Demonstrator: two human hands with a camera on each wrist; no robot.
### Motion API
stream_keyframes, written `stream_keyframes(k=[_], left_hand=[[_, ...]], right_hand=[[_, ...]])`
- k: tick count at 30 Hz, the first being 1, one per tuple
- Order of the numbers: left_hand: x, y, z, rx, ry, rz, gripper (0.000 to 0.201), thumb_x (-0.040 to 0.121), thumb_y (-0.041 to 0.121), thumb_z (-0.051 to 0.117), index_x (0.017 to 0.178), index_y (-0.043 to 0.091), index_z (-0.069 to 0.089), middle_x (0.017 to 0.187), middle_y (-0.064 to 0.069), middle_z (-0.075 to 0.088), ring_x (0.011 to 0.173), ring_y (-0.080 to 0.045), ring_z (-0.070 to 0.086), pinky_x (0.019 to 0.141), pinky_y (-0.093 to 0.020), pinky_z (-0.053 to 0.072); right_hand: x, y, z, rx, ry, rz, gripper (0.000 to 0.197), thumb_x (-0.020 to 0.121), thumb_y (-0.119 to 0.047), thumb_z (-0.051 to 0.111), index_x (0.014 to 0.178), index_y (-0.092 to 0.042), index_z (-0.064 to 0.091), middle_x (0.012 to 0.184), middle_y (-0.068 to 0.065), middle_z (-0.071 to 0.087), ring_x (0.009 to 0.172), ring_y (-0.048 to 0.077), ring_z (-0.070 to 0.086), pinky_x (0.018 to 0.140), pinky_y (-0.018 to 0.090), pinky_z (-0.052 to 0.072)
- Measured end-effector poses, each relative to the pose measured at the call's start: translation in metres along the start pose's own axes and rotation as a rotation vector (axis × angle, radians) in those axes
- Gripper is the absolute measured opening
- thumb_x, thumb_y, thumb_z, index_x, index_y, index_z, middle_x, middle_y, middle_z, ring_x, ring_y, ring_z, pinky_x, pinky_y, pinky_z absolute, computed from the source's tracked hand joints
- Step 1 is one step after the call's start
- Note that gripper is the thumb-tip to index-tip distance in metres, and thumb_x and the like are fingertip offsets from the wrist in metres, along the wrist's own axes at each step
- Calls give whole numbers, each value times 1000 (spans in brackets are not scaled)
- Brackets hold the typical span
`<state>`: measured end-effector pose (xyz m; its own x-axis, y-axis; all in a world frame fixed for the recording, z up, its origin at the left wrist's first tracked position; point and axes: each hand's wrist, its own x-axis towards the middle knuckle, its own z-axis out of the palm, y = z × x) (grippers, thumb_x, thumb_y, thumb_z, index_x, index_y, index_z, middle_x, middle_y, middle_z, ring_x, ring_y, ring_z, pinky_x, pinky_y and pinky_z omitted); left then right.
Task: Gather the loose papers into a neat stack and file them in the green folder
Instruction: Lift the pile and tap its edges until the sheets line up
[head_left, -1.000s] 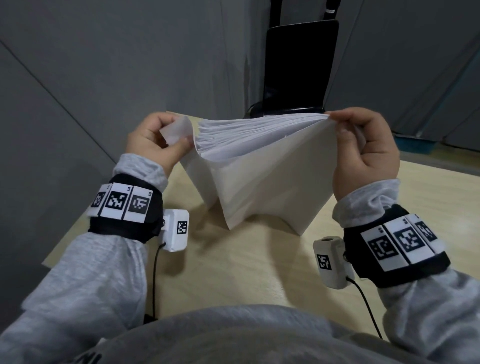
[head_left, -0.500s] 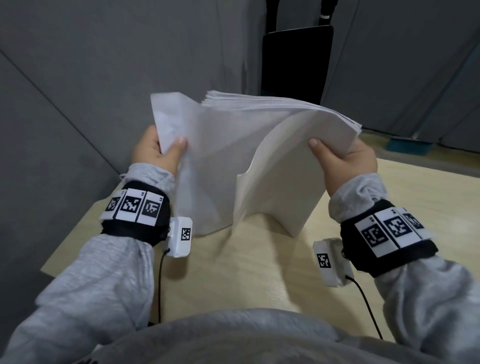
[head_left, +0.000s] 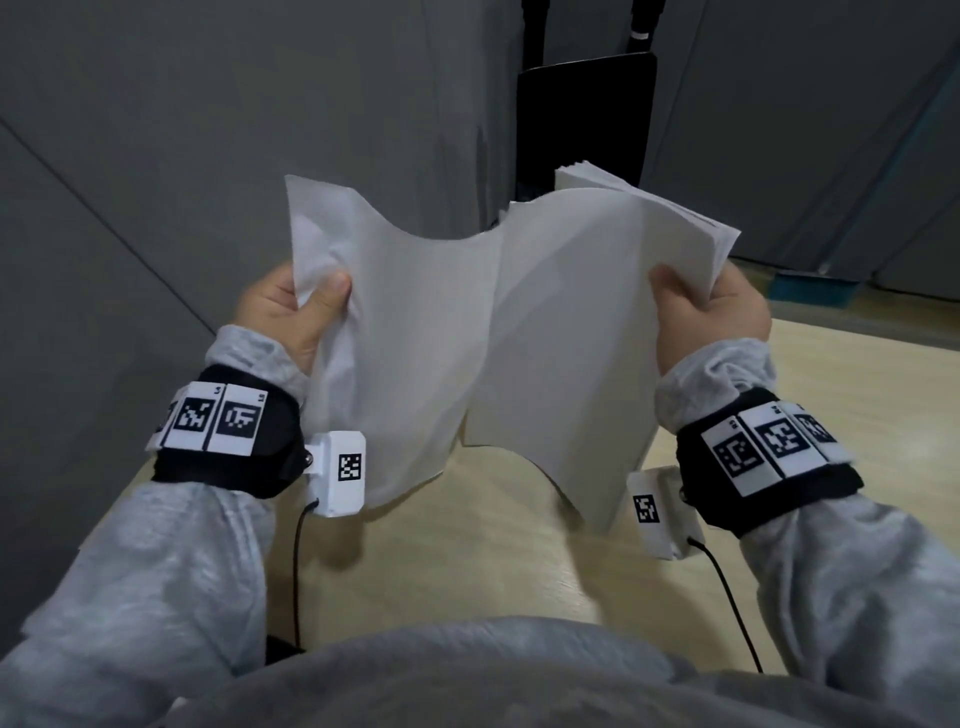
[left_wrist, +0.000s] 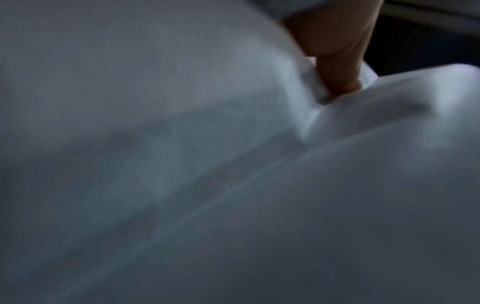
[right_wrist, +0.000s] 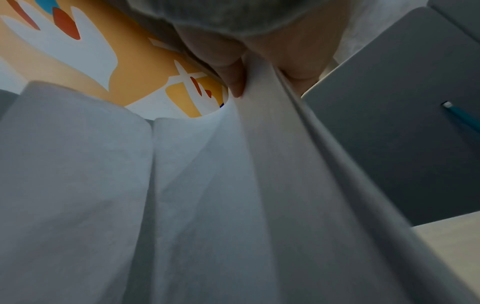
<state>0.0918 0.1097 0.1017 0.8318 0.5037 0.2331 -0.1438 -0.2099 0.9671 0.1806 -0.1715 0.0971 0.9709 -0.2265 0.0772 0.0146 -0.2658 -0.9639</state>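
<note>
A thick stack of white papers (head_left: 545, 332) stands roughly upright above the wooden table (head_left: 467, 571), bowed in the middle, with its front sheets splaying apart. My left hand (head_left: 291, 306) pinches the stack's left edge, thumb on the near face. My right hand (head_left: 711, 312) grips the right edge, thumb in front. In the left wrist view one finger (left_wrist: 337, 67) presses into the paper (left_wrist: 207, 164). The right wrist view shows the thumb (right_wrist: 233, 82) against the sheets (right_wrist: 233, 195). No green folder shows in any view.
Grey partition walls (head_left: 208, 130) close in the left and back. A black chair back (head_left: 587, 114) stands behind the table. A teal object (head_left: 810, 291) lies on the floor at the right. Cables run from both wrist cameras.
The stack was lifted and turned upright from a drooping hold by its top edge. Both hands slid down to its side edges, and the front sheets now splay toward the left.
</note>
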Motion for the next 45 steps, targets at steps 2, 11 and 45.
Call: stream_keyframes(k=[2,11,45], left_hand=[[-2,4,6,-141,-32,-14,16,85,26,63,73,24,74,67,14,73,61,0,67,58,-16,53],[0,8,26,-87,-94,-68,7,81,29,70,77,25,71,73,9,73,67,-6,67,66,-23,54],[-1,11,63,31,131,156,18,78,21,71,80,27,54,75,1,61,68,-9,59,65,-30,52]], right_hand=[[1,1,-1,-14,8,-6,8,87,-27,60,81,-23,61,66,-14,58,62,0,55,57,15,42],[-3,4,3,87,-94,-15,8,85,-26,63,77,-26,65,72,-12,65,71,9,64,70,27,52],[-27,-5,8,310,-281,-159,24,87,-13,66,100,-34,61,75,-28,68,73,-13,63,63,8,50]])
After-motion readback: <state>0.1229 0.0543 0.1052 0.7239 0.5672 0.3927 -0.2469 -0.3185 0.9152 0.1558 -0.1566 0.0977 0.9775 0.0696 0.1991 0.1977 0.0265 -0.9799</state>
